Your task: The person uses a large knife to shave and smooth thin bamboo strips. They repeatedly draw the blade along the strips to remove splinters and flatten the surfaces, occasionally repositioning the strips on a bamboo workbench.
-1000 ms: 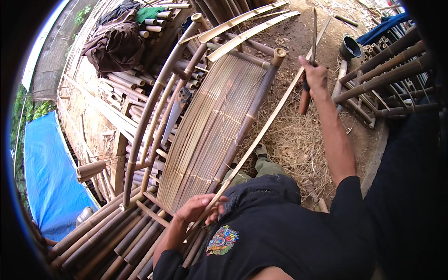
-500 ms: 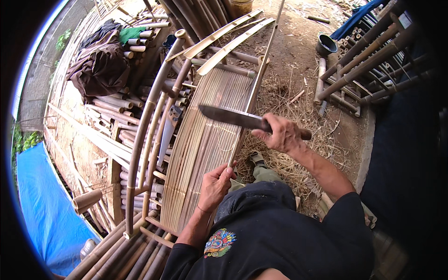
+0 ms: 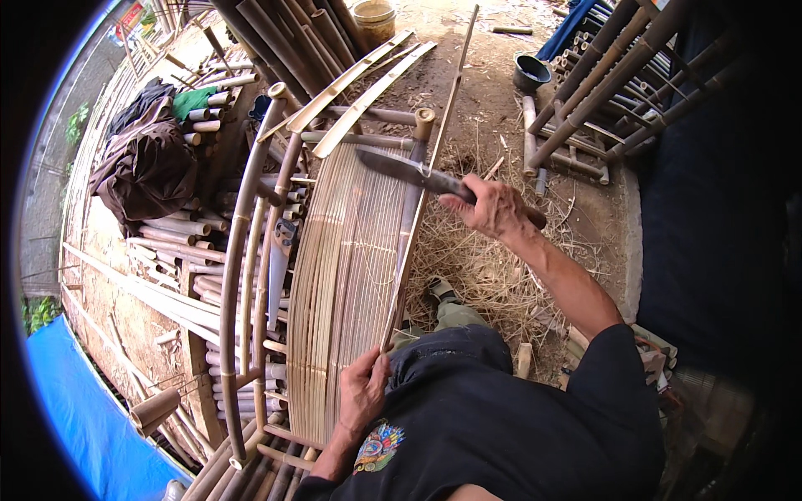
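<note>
The right hand [image 3: 493, 209] is closed around the handle of a long knife [image 3: 409, 171], whose blade lies across the thin bamboo strip [image 3: 418, 225]. The left hand [image 3: 363, 392] pinches the lower end of this strip, beside the curved bamboo frame [image 3: 342, 275]. Right of the strip is open ground with straw [image 3: 476, 275]; left, stacked poles [image 3: 180, 242] and a blue sheet [image 3: 83, 409]
</note>
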The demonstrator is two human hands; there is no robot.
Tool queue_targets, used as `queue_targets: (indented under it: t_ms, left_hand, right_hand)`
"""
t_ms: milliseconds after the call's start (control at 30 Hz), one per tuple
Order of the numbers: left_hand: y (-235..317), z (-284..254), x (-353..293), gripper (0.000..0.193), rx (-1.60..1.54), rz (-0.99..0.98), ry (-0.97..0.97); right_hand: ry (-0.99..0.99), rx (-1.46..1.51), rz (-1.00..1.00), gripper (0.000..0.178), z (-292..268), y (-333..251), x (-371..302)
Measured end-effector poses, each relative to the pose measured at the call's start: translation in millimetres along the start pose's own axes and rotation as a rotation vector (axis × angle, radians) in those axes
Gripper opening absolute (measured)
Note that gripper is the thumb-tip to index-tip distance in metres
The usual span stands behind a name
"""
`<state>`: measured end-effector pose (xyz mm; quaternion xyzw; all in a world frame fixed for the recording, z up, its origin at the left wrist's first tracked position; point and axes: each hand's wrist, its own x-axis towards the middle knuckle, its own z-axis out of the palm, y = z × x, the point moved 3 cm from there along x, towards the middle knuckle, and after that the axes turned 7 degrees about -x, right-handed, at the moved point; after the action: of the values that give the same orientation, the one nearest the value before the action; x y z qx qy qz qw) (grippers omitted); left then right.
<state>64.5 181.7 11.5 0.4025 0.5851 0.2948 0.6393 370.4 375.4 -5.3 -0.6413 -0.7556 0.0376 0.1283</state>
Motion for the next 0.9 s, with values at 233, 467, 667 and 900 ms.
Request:
queue_targets:
  t_ms: [233,467,667,900]
  left_hand:
    - [-46,-44,-63,0.023,0.082,0.034,-0.018]
    - [-27,-27,-23,0.034,-0.186,-0.135,-0.023]
    - [0,7,18,0.038,-0.284,-0.026,-0.054]
    - [-12,2,-7,0.033,-0.187,-0.001,-0.038]
  right_hand:
    - [0.153,-0.075,0.161,0.071,-36,85,23]
    - [0.064,0.321,-0.033,0.068,-27,-9,0]
    - [0.299,0.118,-0.323,0.062,-6,-80,-56]
    - [0.25,0.053,-0.11,0.064,-14,-17,-27]
